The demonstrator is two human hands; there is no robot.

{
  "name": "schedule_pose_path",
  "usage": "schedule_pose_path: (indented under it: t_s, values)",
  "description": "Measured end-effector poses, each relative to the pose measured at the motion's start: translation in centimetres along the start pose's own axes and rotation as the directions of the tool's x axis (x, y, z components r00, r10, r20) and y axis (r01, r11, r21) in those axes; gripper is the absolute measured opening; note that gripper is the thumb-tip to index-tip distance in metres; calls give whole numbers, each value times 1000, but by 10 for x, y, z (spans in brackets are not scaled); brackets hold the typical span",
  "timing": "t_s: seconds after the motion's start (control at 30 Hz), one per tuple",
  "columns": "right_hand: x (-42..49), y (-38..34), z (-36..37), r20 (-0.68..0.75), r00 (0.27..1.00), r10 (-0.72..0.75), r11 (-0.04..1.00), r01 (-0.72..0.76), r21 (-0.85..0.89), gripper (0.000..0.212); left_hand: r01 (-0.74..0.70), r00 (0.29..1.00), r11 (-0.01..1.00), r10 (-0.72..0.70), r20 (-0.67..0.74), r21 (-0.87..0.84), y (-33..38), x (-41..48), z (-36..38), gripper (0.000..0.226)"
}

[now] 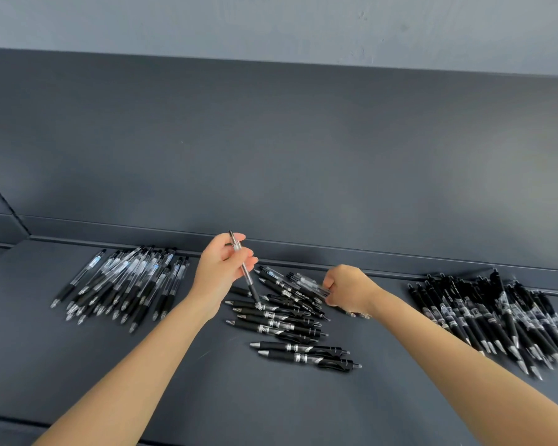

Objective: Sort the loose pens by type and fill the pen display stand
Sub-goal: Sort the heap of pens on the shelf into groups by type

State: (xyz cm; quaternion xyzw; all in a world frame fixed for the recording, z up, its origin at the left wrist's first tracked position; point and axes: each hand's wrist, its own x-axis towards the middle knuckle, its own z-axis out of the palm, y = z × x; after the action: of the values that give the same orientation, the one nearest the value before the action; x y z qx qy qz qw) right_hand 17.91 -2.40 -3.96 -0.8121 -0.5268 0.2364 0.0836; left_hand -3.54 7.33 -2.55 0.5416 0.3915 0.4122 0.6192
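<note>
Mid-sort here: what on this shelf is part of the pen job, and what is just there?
Job:
- clear pen in left hand
- clear-pen pile
- mixed middle pile, right hand reaching in
- black-pen pile

Not job:
- grey shelf and back panel only

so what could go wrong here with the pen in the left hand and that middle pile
The left hand holds a clear-barrel pen loosely, tip down over the mixed middle pile; it could slip back in. The right hand is closed on pens in that pile and might drag a black one along. The clear pile and black pile are fanned out, so strays could merge.
</note>
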Motion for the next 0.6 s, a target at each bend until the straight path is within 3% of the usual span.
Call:
schedule_pose_path:
  t_s: [0.1, 0.2, 0.37, 0.6]
  values:
    - [-4, -2, -1, 36, 999, 28, 998, -26, -57, 19, 39, 996, 995, -47, 81, 93, -4, -3, -3, 25]
    - [-6, -2, -3, 46, 999, 21, 993, -15, -114, 31, 64, 995, 996, -68, 69, 55, -6, -5, -7, 19]
    - [1, -5, -5, -30, 998, -48, 999, 48, 6, 18, 43, 999, 999, -43, 1, 10, -6, -1, -16, 17]
    - [13, -27, 20, -146, 978, -147, 989, 147, -11, 12, 52, 999, 998, -52, -4, -36, -4, 0, -22, 20]
